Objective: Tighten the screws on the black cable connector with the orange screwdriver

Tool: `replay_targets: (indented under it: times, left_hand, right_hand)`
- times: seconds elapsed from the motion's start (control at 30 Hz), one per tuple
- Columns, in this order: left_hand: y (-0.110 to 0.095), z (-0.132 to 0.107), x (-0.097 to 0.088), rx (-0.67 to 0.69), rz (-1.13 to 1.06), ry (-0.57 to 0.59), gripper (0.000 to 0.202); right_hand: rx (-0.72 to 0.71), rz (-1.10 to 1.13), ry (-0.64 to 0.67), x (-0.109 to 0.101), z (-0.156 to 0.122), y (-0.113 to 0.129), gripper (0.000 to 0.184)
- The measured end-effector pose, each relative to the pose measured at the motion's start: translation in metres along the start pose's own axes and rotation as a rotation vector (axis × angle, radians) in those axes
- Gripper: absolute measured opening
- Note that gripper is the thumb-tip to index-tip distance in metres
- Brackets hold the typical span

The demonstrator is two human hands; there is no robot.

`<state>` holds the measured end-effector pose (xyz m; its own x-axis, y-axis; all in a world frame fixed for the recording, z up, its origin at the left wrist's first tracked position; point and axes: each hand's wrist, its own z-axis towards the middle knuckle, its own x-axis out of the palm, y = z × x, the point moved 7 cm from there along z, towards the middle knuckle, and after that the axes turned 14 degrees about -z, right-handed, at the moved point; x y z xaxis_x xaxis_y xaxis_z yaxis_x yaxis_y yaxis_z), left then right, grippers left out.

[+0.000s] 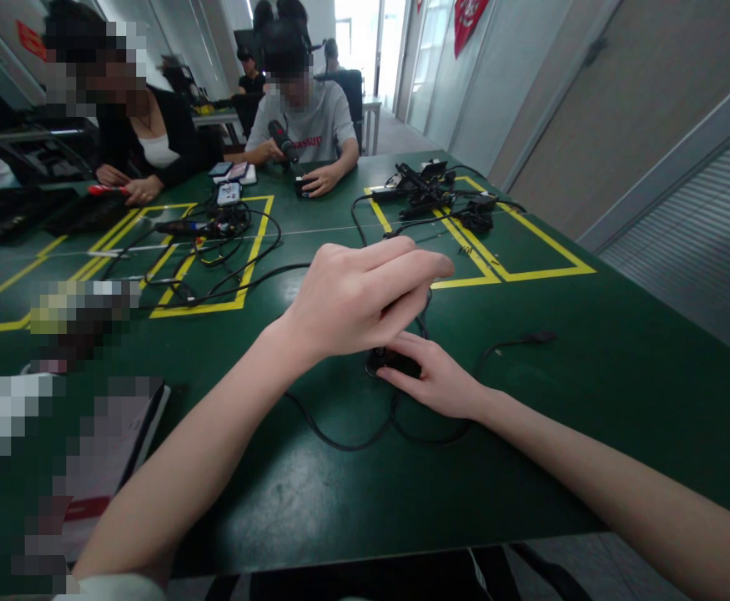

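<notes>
My left hand point(358, 300) hovers over the green table point(590, 376), its fingers curled together and pointing right; whatever they pinch is hidden beneath the palm. Just below it my right hand point(436, 380) lies on the table with fingers closed around a small black device point(385, 361). A black cable point(352, 438) loops from that device across the table in front of me. Another strand runs right to a plug end point(536, 337).
Yellow tape outlines point(527, 271) mark rectangles on the table. A black power strip with adapters point(430, 196) lies far right, tangled cables and tools point(208, 229) far left. Two people sit across the table, handling devices. A white box and booklet point(108, 451) lie at my left.
</notes>
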<state>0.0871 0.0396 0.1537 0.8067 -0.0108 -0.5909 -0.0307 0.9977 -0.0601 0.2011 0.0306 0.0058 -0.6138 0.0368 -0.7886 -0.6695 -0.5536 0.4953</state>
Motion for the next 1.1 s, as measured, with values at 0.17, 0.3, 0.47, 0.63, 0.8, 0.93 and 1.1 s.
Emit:
replay_targets:
  times: [0.17, 0.3, 0.47, 0.63, 0.8, 0.93, 1.1]
  left_hand:
    - [-0.0014, 0.0018, -0.0022, 0.004, -0.079, -0.002, 0.024]
    - [-0.0017, 0.0021, -0.0013, 0.001, -0.038, -0.001, 0.029]
    - [-0.0024, 0.0015, 0.0008, 0.002, -0.029, 0.015, 0.027]
    - [-0.0001, 0.0004, 0.0000, -0.012, -0.023, 0.018, 0.028]
    - [0.0009, -0.0004, -0.0025, 0.006, -0.027, -0.007, 0.021]
    - [0.0011, 0.0007, -0.0026, 0.017, -0.006, 0.009, 0.027]
    - [0.0007, 0.0027, -0.0025, 0.010, 0.010, 0.046, 0.025]
  right_hand:
    - [0.001, 0.005, -0.016, 0.0011, -0.0011, -0.0009, 0.016]
    - [0.003, -0.001, -0.011, 0.0003, -0.0007, 0.0000, 0.017]
    - [0.000, -0.011, -0.008, -0.0005, 0.0000, 0.0008, 0.016]
    - [-0.012, -0.011, -0.008, 0.0017, -0.0006, -0.0007, 0.019]
    - [-0.016, -0.017, -0.009, 0.0023, -0.0015, -0.0018, 0.021]
    - [-0.012, -0.018, -0.019, 0.0016, -0.0016, -0.0020, 0.019]
    - [-0.019, -0.010, -0.013, 0.0019, -0.0020, -0.0019, 0.017]
